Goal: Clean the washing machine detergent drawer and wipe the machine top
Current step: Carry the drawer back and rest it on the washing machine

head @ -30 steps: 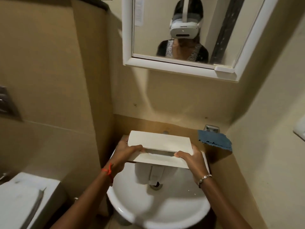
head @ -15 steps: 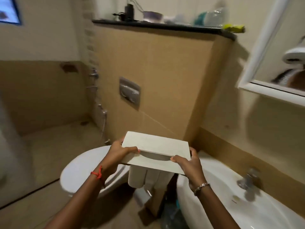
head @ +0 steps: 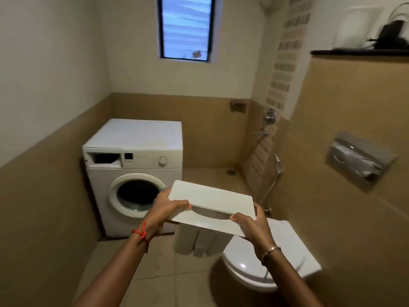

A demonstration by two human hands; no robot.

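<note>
I hold the white detergent drawer (head: 212,200) in both hands at chest height, its front panel turned up and its compartments hanging below. My left hand (head: 164,209) grips the panel's left end and my right hand (head: 252,222) grips its right end. The white front-loading washing machine (head: 137,173) stands in the far left corner. Its drawer slot (head: 104,159) at the top left gapes dark and empty. The machine's flat top (head: 141,134) is bare.
A white toilet (head: 265,264) with its lid down sits low on the right, just under the drawer. A chrome flush plate (head: 358,158) and a hand shower hose (head: 275,176) are on the right wall. A window (head: 186,27) is above the machine. Tiled floor stretches between.
My view has swung left from the sink and mirror, past the toilet, to the washing machine. The drawer stays held in both hands the same way.
</note>
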